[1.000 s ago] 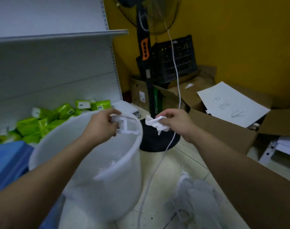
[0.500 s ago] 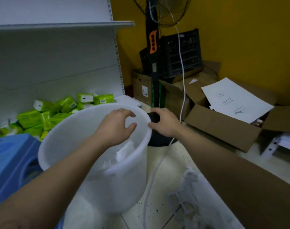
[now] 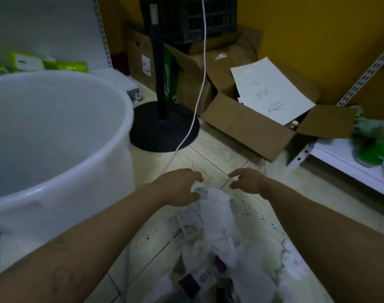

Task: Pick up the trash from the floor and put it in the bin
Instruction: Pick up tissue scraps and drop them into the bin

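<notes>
The bin (image 3: 62, 178) is a large white translucent plastic bucket standing on the floor at the left. A pile of white trash (image 3: 217, 217), made of crumpled paper, plastic bits and wrappers, lies on the tiled floor at the bottom middle. My left hand (image 3: 177, 189) is down at the far end of the pile, its fingers and thumb curled round a small crumpled white piece (image 3: 197, 189). My right hand (image 3: 245, 181) hovers just to the right of it with loosely curled fingers and holds nothing.
A black fan stand with a round base (image 3: 164, 130) and a hanging white cable (image 3: 200, 79) stand beyond the bin. Open cardboard boxes (image 3: 248, 125) with a paper sheet (image 3: 269, 88) fill the corner. A low white shelf (image 3: 348, 165) runs along the right; green packs (image 3: 64, 65) lie far left.
Both hands have left the bin's rim and dropped to the trash pile on the floor. The pieces they held earlier are gone from them. My view has tilted down.
</notes>
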{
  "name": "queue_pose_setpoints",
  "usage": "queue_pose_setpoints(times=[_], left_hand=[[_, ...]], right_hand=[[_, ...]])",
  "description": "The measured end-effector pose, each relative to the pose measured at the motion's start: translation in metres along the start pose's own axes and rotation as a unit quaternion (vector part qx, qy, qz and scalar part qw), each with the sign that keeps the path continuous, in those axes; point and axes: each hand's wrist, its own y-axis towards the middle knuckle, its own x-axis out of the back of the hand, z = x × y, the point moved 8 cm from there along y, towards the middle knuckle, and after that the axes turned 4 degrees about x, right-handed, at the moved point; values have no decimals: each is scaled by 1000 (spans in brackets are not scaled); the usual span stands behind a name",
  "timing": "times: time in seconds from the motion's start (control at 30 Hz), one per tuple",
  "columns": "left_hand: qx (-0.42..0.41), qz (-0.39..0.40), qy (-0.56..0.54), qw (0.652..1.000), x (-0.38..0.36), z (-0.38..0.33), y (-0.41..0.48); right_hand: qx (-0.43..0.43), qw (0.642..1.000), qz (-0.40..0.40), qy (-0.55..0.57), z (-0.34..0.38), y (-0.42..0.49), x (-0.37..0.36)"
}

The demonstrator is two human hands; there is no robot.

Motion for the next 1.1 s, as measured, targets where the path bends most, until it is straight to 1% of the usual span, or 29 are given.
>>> queue_pose_setpoints(times=[0.1, 0.17, 0.23, 0.3, 0.4, 0.47, 0.5, 0.57, 0.6, 0.67, 0.7, 0.77, 0.83, 0.9, 0.93, 1.0, 1.03, 1.1], left_hand=[[68, 29, -63, 995, -56, 27, 25], [89, 47, -84, 991, -93, 40, 33], [109, 39, -107, 987, -123, 51, 40], [133, 9, -133, 982, -140, 61, 48], [145, -22, -133, 980, -150, 69, 66], [139, -26, -132, 981, -151, 70, 79], [136, -18, -130, 982, -152, 71, 86], [147, 13, -129, 981, -159, 74, 96], [151, 34, -105, 982, -163, 75, 98], [137, 61, -21, 988, -170, 75, 98], [132, 54, -3, 990, -173, 77, 96], [141, -2, -12, 990, -166, 81, 90], [149, -49, -45, 987, -157, 84, 85], [168, -81, -89, 978, -149, 90, 78], [178, -88, -101, 975, -146, 93, 74], [189, -76, -113, 972, -147, 98, 68], [192, -69, -111, 973, -150, 100, 66], [192, -75, -78, 975, -151, 100, 63]], right_hand=[[-6, 1000, 20, 17, -16, 16, -25], [7, 999, 42, 10, -15, 29, -44], [21, 998, 55, 2, -12, 38, -63], [26, 997, 75, -9, -14, 47, -86], [14, 992, 101, -74, -24, 57, -115], [1, 988, 102, -115, -28, 59, -120], [7, 988, 96, -123, -27, 61, -120], [26, 983, 117, -139, -25, 60, -125], [24, 980, 139, -137, -25, 57, -129], [-14, 981, 163, -104, -31, 53, -132], [-25, 986, 152, -69, -33, 56, -130], [-34, 991, 126, 21, -31, 55, -120], [-51, 990, 125, 38, -40, 52, -116], [-43, 994, 91, 33, -47, 51, -104], [-48, 995, 74, 38, -52, 53, -100], [-50, 997, 40, 31, -57, 53, -89], [-52, 998, 22, 33, -58, 51, -84], [-50, 997, 12, 50, -59, 47, -81]])
